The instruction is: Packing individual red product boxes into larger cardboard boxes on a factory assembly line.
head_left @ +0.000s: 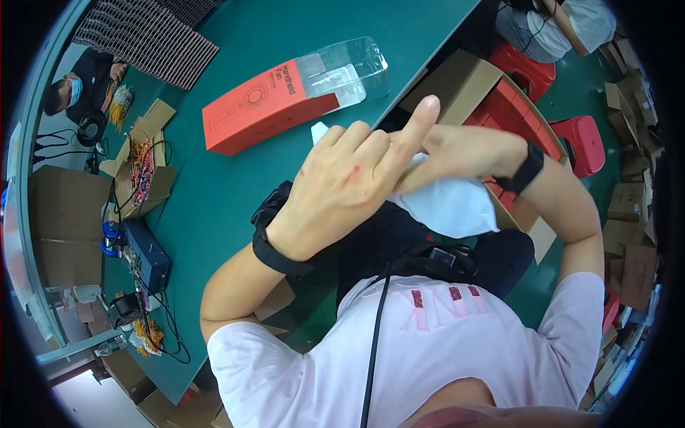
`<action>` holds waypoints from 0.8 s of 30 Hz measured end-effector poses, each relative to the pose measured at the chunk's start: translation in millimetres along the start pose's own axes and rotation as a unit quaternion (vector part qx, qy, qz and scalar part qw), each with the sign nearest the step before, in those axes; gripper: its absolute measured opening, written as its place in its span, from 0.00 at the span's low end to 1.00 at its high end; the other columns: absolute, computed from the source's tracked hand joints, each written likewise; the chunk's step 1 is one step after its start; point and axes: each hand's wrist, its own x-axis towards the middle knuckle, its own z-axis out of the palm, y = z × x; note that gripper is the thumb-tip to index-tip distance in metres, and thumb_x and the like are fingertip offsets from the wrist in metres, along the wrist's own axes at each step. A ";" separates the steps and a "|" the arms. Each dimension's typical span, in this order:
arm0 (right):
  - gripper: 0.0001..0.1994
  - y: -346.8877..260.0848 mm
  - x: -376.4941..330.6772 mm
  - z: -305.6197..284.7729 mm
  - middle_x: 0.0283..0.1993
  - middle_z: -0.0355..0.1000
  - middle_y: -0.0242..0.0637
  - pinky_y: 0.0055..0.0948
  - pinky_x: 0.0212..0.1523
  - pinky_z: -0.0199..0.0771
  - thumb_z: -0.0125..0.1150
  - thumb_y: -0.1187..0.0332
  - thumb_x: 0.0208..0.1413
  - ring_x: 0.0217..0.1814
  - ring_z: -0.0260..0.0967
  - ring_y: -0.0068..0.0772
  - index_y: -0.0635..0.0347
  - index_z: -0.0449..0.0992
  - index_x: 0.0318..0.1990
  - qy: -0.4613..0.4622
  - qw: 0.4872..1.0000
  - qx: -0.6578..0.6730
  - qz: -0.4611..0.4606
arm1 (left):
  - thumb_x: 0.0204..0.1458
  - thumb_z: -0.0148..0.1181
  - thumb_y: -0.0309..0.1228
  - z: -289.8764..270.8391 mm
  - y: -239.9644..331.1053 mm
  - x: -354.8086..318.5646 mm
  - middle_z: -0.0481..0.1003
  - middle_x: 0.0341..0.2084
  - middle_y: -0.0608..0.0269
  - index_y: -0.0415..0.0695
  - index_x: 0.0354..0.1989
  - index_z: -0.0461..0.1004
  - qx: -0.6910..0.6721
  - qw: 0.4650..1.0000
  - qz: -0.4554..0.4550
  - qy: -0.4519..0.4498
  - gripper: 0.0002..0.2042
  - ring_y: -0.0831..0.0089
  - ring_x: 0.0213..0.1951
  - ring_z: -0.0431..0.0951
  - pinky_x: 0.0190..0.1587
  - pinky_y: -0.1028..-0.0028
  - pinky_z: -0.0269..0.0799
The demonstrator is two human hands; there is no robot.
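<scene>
My left hand (349, 171) is curled, with its back toward me and its thumb stretched out. Soft white material, a bag or cloth (453, 207), shows below and between my hands, and a small white end (319, 132) sticks out past the left knuckles. My right hand (464, 153) lies across the top of the white bag or cloth, slightly smeared by motion. Its fingertips are hidden behind the left hand. Beyond my hands, on the green table, lies a red box (260, 103) with a clear plastic tray (346, 68) partly out of its right end.
A cardboard carton (457, 78) holding red boxes (510, 118) stands to my right, near red stools (581, 143). At left are an open carton of wires (143, 167), a blue device (146, 257) and a grid divider (146, 39). Other people sit across the table and at upper right.
</scene>
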 end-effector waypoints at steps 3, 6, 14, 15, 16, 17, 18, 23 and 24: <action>0.24 7.2 4.9 -7.9 0.49 0.74 0.45 0.25 0.49 0.74 0.61 0.68 0.55 0.49 0.74 0.28 0.66 0.65 0.58 -0.124 0.940 0.313 0.054 | 0.36 0.60 0.23 -2.4 -11.6 -1.4 0.65 0.21 0.64 0.33 0.63 0.60 -0.001 0.998 0.038 0.057 0.37 0.67 0.24 0.66 0.27 0.70 0.61; 0.36 18.7 6.4 7.6 0.50 0.72 0.55 0.40 0.49 0.77 0.69 0.65 0.48 0.48 0.75 0.47 0.63 0.56 0.62 -0.215 0.881 0.413 0.086 | 0.39 0.59 0.22 3.3 -12.0 -2.0 0.69 0.23 0.61 0.31 0.59 0.64 -0.060 0.994 0.057 0.074 0.32 0.66 0.25 0.69 0.25 0.70 0.64; 0.32 -41.8 -11.6 -35.5 0.49 0.73 0.37 0.24 0.52 0.68 0.68 0.72 0.47 0.51 0.69 0.22 0.66 0.64 0.62 0.093 0.987 -0.111 -0.068 | 0.28 0.75 0.28 -21.1 -67.2 -2.0 0.50 0.67 0.39 0.37 0.69 0.48 -0.116 0.982 -0.150 -0.001 0.55 0.45 0.69 0.50 0.67 0.56 0.50; 0.33 -43.3 -13.6 -47.1 0.52 0.73 0.40 0.25 0.53 0.67 0.68 0.73 0.45 0.52 0.70 0.26 0.67 0.64 0.62 0.158 0.937 -0.283 -0.130 | 0.27 0.76 0.31 -28.8 -83.0 -3.7 0.51 0.67 0.43 0.37 0.69 0.48 -0.044 0.985 -0.166 -0.009 0.55 0.45 0.68 0.51 0.67 0.56 0.51; 0.32 -53.8 -5.0 -60.6 0.46 0.73 0.43 0.28 0.49 0.70 0.64 0.75 0.44 0.47 0.72 0.36 0.64 0.66 0.61 0.173 0.859 -0.441 -0.195 | 0.28 0.77 0.36 -34.9 -100.1 -9.2 0.53 0.67 0.48 0.39 0.69 0.49 0.014 0.982 -0.184 -0.025 0.56 0.46 0.68 0.51 0.67 0.54 0.48; 0.32 -61.4 5.6 -68.7 0.42 0.72 0.44 0.32 0.46 0.71 0.63 0.77 0.42 0.43 0.72 0.40 0.62 0.67 0.60 0.175 0.805 -0.546 -0.156 | 0.28 0.77 0.38 -29.1 -121.5 -19.2 0.56 0.66 0.49 0.40 0.69 0.50 0.049 0.976 -0.205 -0.050 0.56 0.47 0.68 0.52 0.68 0.52 0.46; 0.32 -72.1 16.8 -72.4 0.38 0.71 0.44 0.35 0.43 0.72 0.61 0.78 0.40 0.40 0.71 0.45 0.60 0.68 0.60 0.173 0.736 -0.642 -0.126 | 0.29 0.77 0.41 -29.9 -132.0 -28.4 0.58 0.65 0.50 0.41 0.69 0.50 0.094 0.966 -0.229 -0.075 0.55 0.47 0.67 0.53 0.68 0.51 0.45; 0.29 -76.2 87.3 -82.9 0.36 0.71 0.43 0.38 0.39 0.71 0.60 0.78 0.36 0.37 0.71 0.46 0.56 0.74 0.54 0.079 0.669 -0.723 -0.153 | 0.33 0.75 0.44 -7.5 -149.7 -36.4 0.65 0.59 0.50 0.40 0.66 0.57 0.065 0.959 -0.247 -0.125 0.49 0.47 0.64 0.58 0.67 0.45 0.42; 0.28 -79.0 99.5 -80.0 0.36 0.72 0.43 0.38 0.39 0.72 0.61 0.78 0.36 0.37 0.72 0.46 0.56 0.75 0.53 0.039 0.685 -0.717 -0.121 | 0.33 0.75 0.44 -5.1 -150.9 -37.8 0.66 0.57 0.51 0.40 0.64 0.59 0.013 0.962 -0.247 -0.118 0.47 0.49 0.61 0.61 0.67 0.44 0.43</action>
